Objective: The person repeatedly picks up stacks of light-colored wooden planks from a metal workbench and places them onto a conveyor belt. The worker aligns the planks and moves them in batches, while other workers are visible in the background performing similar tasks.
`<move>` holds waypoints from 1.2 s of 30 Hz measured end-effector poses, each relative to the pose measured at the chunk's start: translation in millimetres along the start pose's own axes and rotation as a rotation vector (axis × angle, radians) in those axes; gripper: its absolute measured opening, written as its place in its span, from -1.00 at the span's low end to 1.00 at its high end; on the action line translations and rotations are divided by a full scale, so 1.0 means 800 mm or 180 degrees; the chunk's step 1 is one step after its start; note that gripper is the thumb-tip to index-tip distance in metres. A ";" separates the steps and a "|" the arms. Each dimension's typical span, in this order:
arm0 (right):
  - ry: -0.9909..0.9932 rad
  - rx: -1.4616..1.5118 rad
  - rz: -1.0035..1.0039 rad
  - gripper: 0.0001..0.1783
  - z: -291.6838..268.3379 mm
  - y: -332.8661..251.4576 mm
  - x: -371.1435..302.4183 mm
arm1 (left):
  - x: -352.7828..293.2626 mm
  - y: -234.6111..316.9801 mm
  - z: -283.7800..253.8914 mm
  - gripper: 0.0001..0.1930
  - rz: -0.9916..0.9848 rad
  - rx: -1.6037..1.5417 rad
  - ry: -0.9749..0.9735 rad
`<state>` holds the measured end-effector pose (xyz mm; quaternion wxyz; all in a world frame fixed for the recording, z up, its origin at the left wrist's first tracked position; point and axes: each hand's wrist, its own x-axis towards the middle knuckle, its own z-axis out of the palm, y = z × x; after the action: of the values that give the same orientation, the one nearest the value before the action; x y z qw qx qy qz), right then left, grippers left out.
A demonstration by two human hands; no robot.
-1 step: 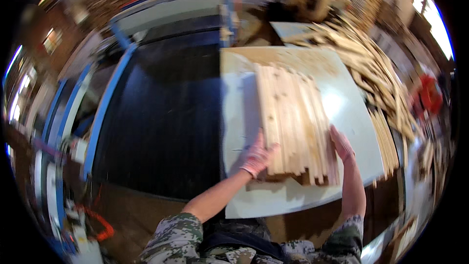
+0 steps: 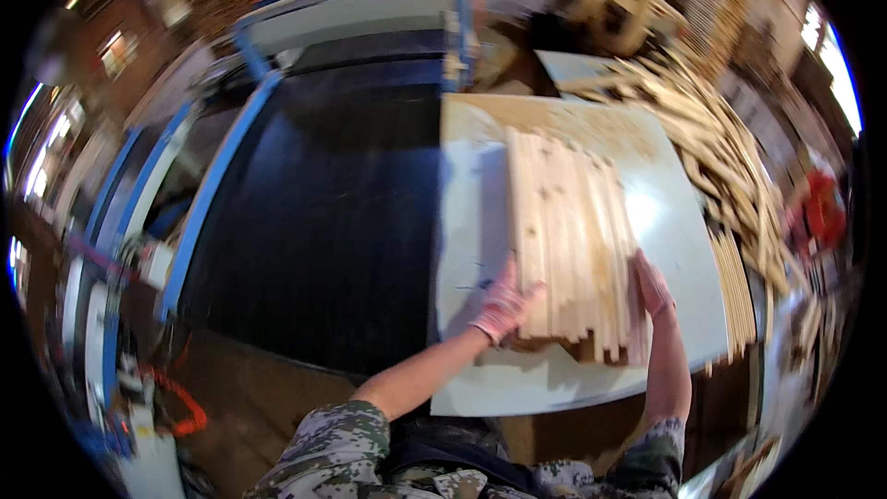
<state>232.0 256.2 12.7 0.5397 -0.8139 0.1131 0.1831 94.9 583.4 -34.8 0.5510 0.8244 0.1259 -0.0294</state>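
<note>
A stack of pale wooden strips [image 2: 573, 240] lies lengthwise on a light-coloured board, its near ends uneven. My left hand [image 2: 505, 303], in a pinkish glove, grips the stack's left side near the front, thumb toward the top. On the opposite side my right hand [image 2: 652, 285], gloved alike, presses along the right edge with its fingers pointing away from me. The strips are held between both hands. The undersides of the strips and some fingertips are hidden.
The light board [image 2: 684, 310] adjoins a wide black belt [image 2: 314, 212] with a blue frame [image 2: 222, 185] on the left. Loose wood pieces [image 2: 716, 148] are heaped at the far right, and thin strips [image 2: 735, 296] stand by the board's right edge. An orange coiled hose [image 2: 185, 407] hangs lower left.
The view has swung slightly, so the scene sits a little farther right and lower. Both hands keep their places against the wooden strips.
</note>
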 end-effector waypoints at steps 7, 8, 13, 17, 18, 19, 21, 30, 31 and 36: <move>-0.0063 -0.0837 -0.0298 -0.27 0.071 -0.026 -0.014 | -0.033 -0.023 -0.030 0.23 0.0037 -0.0361 0.0156; -0.0128 -0.0779 -0.0360 -0.29 0.092 -0.029 -0.022 | -0.039 -0.034 -0.053 0.23 0.0051 -0.0329 0.0148; -0.0470 -0.0393 -0.0625 -0.37 0.202 -0.023 -0.051 | -0.083 -0.097 -0.172 0.27 0.0421 -0.0265 0.0470; -0.0811 -0.0221 -0.0760 -0.48 0.348 -0.047 -0.101 | -0.150 -0.173 -0.316 0.25 0.0613 0.0240 0.0682; -0.0957 -0.0313 -0.0756 -0.48 0.381 -0.067 -0.123 | -0.166 -0.193 -0.344 0.25 0.0693 0.0306 0.0814; -0.1073 -0.0371 -0.0741 -0.48 0.422 -0.090 -0.150 | -0.184 -0.213 -0.381 0.24 0.0793 0.0395 0.0912; -0.1015 -0.1440 -0.0671 -0.46 0.501 -0.116 -0.168 | -0.214 -0.235 -0.464 0.22 0.0956 0.0501 0.0997; -0.1934 -0.0273 -0.0723 -0.37 0.849 -0.224 -0.292 | -0.295 -0.307 -0.774 0.07 -0.0720 0.2789 0.1236; -0.1960 -0.0416 -0.0726 -0.36 0.883 -0.232 -0.296 | -0.296 -0.314 -0.797 0.06 -0.0979 0.2998 0.1312; -0.2130 -0.0897 -0.1200 -0.14 1.025 -0.251 -0.298 | -0.275 -0.331 -0.869 0.02 -0.1786 0.3159 0.1358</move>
<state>-52.1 1085.8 -6.2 0.4541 -0.7818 -0.2461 0.3494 -243.7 1277.1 39.4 0.0348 0.9060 0.4172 -0.0629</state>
